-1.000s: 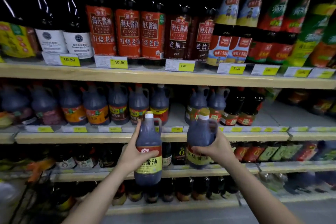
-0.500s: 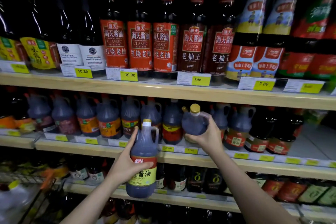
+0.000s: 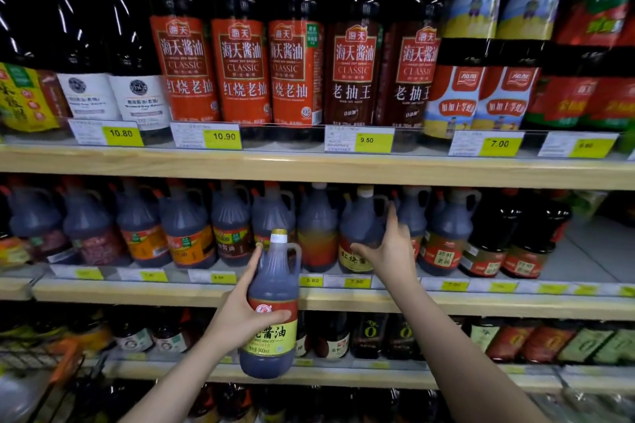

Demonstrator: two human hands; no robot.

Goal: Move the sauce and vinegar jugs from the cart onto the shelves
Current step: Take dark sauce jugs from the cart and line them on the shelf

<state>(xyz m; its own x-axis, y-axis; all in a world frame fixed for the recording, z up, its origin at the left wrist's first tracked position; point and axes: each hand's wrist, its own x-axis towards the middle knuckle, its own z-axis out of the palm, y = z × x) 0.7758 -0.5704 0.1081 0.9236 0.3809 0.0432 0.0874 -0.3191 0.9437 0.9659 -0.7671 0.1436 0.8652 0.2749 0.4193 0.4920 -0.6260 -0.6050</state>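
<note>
My left hand (image 3: pixel 240 314) grips a dark sauce jug (image 3: pixel 273 288) with a white cap and a red and yellow label. It hangs upright in front of the middle shelf (image 3: pixel 137 292), below the jug row. A second dark jug (image 3: pixel 360 221) with a yellowish cap stands on that shelf within the row. My right hand (image 3: pixel 393 251) touches its right side, thumb across the label and fingers stretched upward.
Several handled jugs (image 3: pixel 185 237) fill the middle shelf to the left, and darker bottles (image 3: pixel 491 237) stand at the right. Tall soy sauce bottles (image 3: pixel 240 69) line the upper shelf (image 3: pixel 309 168). The wire cart (image 3: pixel 51 371) shows at the bottom left.
My right hand has carried the yellowish-capped jug up and into the row on the middle shelf, and its fingers have straightened. The left hand and its jug have stayed about where they were.
</note>
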